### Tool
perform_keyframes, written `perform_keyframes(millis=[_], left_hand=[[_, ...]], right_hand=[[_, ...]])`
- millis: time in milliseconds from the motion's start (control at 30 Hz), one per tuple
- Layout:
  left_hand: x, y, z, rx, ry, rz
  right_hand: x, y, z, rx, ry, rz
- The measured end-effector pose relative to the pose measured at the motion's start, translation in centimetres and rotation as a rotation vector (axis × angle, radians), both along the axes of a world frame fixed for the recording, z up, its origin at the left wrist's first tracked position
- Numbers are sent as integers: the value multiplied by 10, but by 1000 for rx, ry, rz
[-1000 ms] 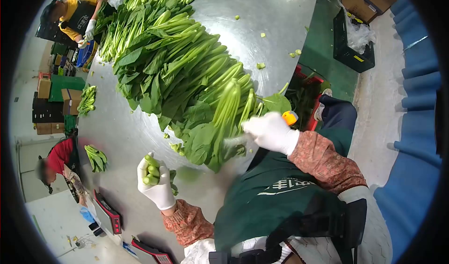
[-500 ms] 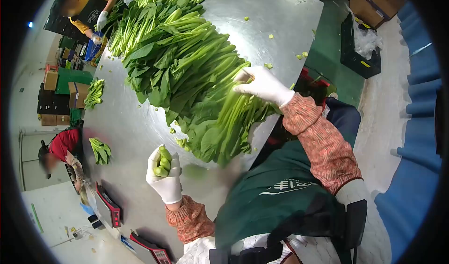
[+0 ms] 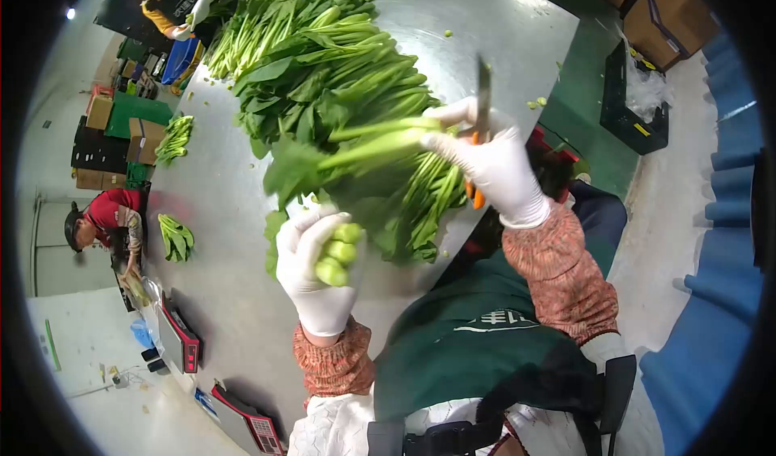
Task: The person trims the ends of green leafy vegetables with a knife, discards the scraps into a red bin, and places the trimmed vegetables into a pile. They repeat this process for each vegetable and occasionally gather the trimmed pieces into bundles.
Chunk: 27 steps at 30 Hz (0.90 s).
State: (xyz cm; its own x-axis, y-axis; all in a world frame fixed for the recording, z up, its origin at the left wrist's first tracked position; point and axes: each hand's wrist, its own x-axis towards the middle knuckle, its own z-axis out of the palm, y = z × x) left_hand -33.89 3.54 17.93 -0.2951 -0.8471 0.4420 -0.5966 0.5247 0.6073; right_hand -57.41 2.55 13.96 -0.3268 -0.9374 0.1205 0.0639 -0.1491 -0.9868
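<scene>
My left hand (image 3: pixel 317 268), in a white glove, is closed around a few green vegetable stalks (image 3: pixel 338 255), their cut ends facing right. Higher up on the right, my gloved right hand (image 3: pixel 495 161) pinches the stems of leafy greens (image 3: pixel 368 145), whose leaves hang to the left. The same hand also holds a knife (image 3: pixel 483 92) with an orange handle, blade pointing up. Behind both hands lies a large pile of leafy greens (image 3: pixel 323 68) on the metal table (image 3: pixel 234 294).
Two small bunches (image 3: pixel 175 238) (image 3: pixel 174 139) lie on the table's left side. Red scales (image 3: pixel 179 339) (image 3: pixel 246 424) stand at lower left. Two co-workers (image 3: pixel 109 217) (image 3: pixel 182 3) are at the far side. A black crate (image 3: pixel 634 108) and cardboard boxes (image 3: pixel 667 27) sit at upper right.
My right hand has lifted leafy stalks off the pile, and the knife blade now shows upright. My left hand has moved up and right with its stalks. The view has shifted slightly.
</scene>
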Motion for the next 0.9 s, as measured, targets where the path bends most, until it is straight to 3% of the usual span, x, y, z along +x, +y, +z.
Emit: perform_keyframes(millis=[67,133,167,200,267,400,533,700,800,900], left_hand=[[-18,0,11,-202,-324,-124],[-25,-1,5,-103,-348,-326],[-26,-1,-2,57,-226,-376],[-27,0,-10,222,-104,-420],[-28,0,-16,225,-72,-442],[-35,7,-25,246,-84,-379],[-40,12,-24,292,-79,-352],[-46,18,-21,287,-53,-366],[-40,18,-23,335,12,-424],[-33,15,-31,550,133,-412]], right_hand=[[3,19,10,69,19,179],[10,35,8,-24,-61,293],[9,42,7,10,-106,343],[4,47,11,60,-3,357],[5,51,-10,-60,65,201],[1,71,-19,-43,814,12],[7,73,-16,51,884,83],[7,70,-34,145,815,55],[-19,65,-91,459,702,154],[-20,75,-82,278,118,165]])
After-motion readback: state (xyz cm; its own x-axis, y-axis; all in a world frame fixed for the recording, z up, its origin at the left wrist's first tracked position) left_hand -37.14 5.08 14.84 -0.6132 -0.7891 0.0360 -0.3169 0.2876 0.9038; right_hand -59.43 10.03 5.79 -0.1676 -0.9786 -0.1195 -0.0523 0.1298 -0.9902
